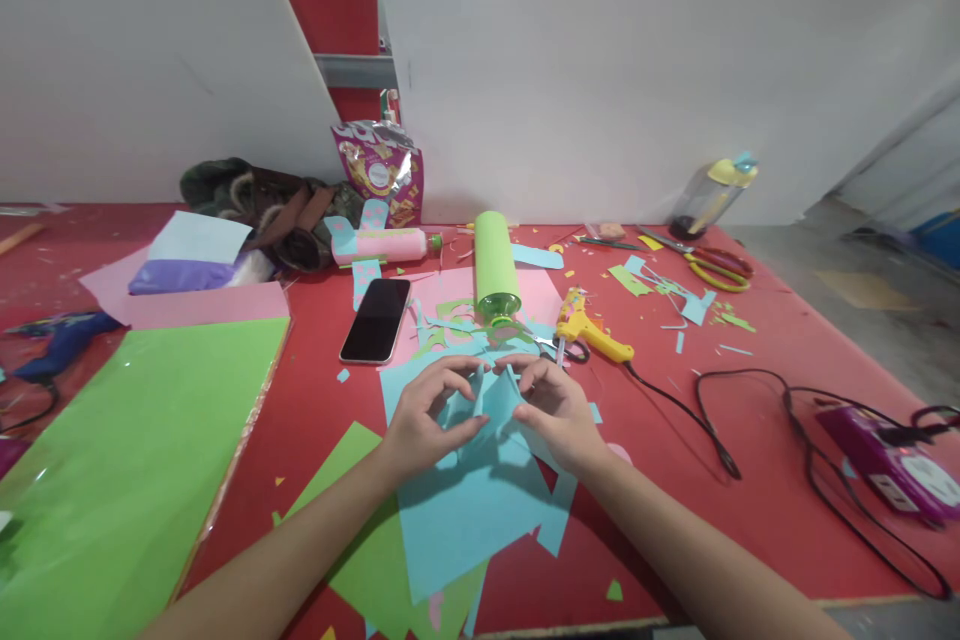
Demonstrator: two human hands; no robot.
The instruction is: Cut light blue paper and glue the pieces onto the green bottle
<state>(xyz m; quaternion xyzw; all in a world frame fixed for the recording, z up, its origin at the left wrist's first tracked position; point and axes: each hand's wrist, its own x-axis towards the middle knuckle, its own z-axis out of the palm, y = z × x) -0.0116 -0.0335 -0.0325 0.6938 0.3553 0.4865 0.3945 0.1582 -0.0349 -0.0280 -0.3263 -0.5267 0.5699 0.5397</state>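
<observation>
Blue paper is held between left hand and right hand.

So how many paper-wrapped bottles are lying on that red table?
2. The light-green paper-wrapped bottle lies mid-picture; the pink paper-wrapped bottle lies left of it, near the shiny purple snack bag. Clutter could hide another.

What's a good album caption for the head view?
Left hand and right hand hold blue paper near a green-wrapped bottle and yellow glue gun.
</observation>
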